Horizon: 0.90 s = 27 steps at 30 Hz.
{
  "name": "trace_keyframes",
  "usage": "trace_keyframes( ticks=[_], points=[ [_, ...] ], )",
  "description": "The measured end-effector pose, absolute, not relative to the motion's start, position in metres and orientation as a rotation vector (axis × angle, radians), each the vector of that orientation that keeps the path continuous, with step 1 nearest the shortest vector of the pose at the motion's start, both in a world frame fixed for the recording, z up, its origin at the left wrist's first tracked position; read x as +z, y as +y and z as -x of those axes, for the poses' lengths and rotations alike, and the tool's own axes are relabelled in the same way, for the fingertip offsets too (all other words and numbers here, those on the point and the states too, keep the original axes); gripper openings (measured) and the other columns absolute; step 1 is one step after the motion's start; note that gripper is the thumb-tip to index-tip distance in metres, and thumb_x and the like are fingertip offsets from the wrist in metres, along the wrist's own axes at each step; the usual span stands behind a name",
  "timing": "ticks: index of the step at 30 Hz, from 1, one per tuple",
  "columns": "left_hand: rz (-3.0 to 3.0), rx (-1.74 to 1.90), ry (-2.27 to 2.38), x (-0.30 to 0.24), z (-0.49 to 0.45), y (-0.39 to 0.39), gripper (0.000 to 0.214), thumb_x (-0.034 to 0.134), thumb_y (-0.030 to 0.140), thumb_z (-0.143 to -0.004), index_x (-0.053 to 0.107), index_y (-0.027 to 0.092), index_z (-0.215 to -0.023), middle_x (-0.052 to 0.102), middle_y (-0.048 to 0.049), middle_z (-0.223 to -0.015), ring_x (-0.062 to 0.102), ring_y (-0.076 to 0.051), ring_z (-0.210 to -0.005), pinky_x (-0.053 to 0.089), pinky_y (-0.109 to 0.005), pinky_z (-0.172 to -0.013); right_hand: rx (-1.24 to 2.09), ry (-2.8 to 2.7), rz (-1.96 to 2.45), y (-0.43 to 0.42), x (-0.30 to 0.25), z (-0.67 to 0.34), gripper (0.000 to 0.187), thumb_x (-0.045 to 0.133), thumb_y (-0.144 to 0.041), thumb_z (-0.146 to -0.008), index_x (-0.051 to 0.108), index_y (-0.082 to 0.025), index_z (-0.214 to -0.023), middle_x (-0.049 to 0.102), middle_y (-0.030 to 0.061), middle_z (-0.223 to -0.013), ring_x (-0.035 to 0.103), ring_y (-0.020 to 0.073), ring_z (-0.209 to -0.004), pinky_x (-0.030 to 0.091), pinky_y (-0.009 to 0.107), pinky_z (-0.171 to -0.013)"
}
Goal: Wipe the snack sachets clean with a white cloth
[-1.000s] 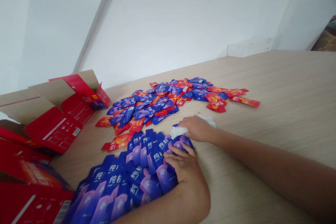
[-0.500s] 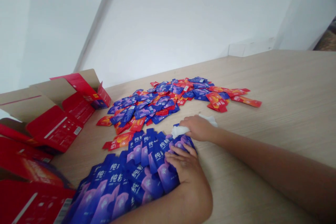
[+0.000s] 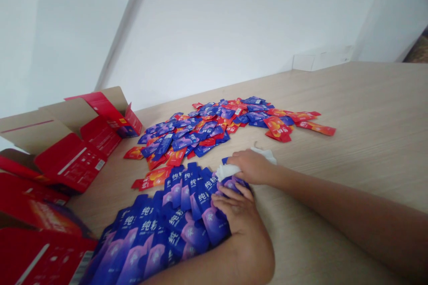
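My right hand (image 3: 251,167) is closed around a crumpled white wipe (image 3: 228,171), pressing it to the top end of a purple-blue sachet (image 3: 214,222) at the right of an overlapping row. More of the wipe sticks out behind the knuckles. My left hand (image 3: 238,209) lies flat on the sachets just in front, its fingers apart and touching the printed faces. The overlapping blue sachets (image 3: 147,231) fan out to the lower left, with white lettering and pink-purple fruit pictures. The lower part of the row is covered by my left forearm.
A loose heap of blue and red sachets (image 3: 197,131) lies farther back on the wooden table (image 3: 351,142). Opened red cartons (image 3: 73,160) stand along the left side. A white box-like piece (image 3: 321,59) sits against the wall at the back right.
My right hand and the wipe have shifted slightly towards me, over the sachet's top end. My left hand stays on the sachets.
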State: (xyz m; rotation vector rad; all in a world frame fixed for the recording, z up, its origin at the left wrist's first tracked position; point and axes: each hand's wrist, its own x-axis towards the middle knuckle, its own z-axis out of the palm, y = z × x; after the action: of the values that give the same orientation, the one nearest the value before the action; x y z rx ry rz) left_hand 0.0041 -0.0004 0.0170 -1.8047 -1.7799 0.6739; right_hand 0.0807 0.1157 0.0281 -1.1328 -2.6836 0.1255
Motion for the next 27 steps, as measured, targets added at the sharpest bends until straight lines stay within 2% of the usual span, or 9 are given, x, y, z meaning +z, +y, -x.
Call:
trace_keyframes(
  ticks=[5,12,20,27],
  points=[
    [1.806,0.608,-1.837,0.014,-0.003,0.000,0.049,0.036,0.002,-0.083,0.045,0.012,-0.130,0.051,-0.0307,-0.121,0.057,-0.037,-0.101,0.045,-0.058,-0.082,0.107,-2.604,1.242,0.121,0.030,-0.089,0.027,0.055,-0.026,-0.077,0.057,-0.018,-0.103,0.061,0.0087,-0.097,0.055,0.0237,-0.093,0.036,0.033,-0.079],
    [1.820,0.673,-1.806,0.015,-0.003,0.002,0.051,0.036,0.003,-0.083,0.043,0.017,-0.132,0.056,-0.0262,-0.119,0.058,-0.037,-0.100,0.047,-0.057,-0.079,0.196,-2.709,0.943,0.108,0.032,-0.079,0.026,0.058,-0.027,-0.074,0.058,-0.020,-0.100,0.061,0.0057,-0.093,0.056,0.0217,-0.086,0.036,0.032,-0.076],
    [1.776,0.611,-1.777,0.012,-0.003,-0.002,0.049,0.039,0.004,-0.083,0.043,0.013,-0.131,0.053,-0.0301,-0.120,0.058,-0.037,-0.100,0.046,-0.057,-0.080,0.105,-2.624,1.243,0.125,0.028,-0.091,0.025,0.057,-0.026,-0.077,0.057,-0.019,-0.101,0.062,0.0081,-0.097,0.056,0.0237,-0.092,0.036,0.033,-0.077],
    [1.837,0.547,-1.873,0.012,-0.004,0.000,0.048,0.039,0.001,-0.083,0.048,0.013,-0.128,0.055,-0.0275,-0.119,0.058,-0.037,-0.100,0.046,-0.059,-0.080,0.205,-2.652,0.963,0.108,0.034,-0.079,0.027,0.056,-0.024,-0.075,0.059,-0.019,-0.102,0.061,0.0063,-0.095,0.055,0.0218,-0.090,0.036,0.032,-0.079]
  ],
)
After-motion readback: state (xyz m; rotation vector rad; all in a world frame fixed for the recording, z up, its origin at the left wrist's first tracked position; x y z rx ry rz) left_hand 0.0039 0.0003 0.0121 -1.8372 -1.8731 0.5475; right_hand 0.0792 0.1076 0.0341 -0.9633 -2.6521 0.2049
